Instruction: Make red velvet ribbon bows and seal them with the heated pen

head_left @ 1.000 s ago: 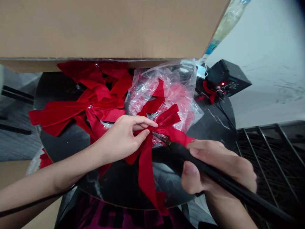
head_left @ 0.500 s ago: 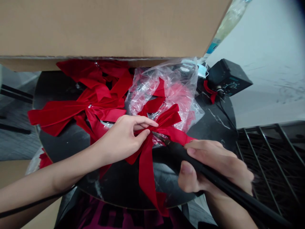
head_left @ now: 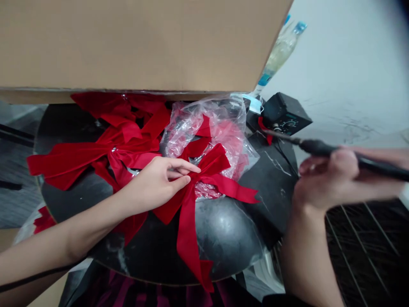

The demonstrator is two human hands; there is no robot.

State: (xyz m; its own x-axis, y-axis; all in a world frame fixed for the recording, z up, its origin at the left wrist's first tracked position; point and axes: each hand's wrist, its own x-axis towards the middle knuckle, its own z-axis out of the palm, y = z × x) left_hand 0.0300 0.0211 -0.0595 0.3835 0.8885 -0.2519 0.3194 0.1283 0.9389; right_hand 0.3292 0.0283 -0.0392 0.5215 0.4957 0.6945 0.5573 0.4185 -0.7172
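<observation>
A round black marble tabletop [head_left: 223, 234] carries a red velvet bow [head_left: 188, 230] just under the left fingertips [head_left: 196, 169], a second red velvet bow [head_left: 79, 153] to their left, and a clear plastic bag [head_left: 220, 128] beyond them.

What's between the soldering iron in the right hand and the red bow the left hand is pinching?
No solid obstacle shows. Only the clear plastic bag lies along that line, partly under the red velvet bow, reaching toward the tip of the soldering iron in the right hand. How high the tip sits above the bag cannot be told.
</observation>
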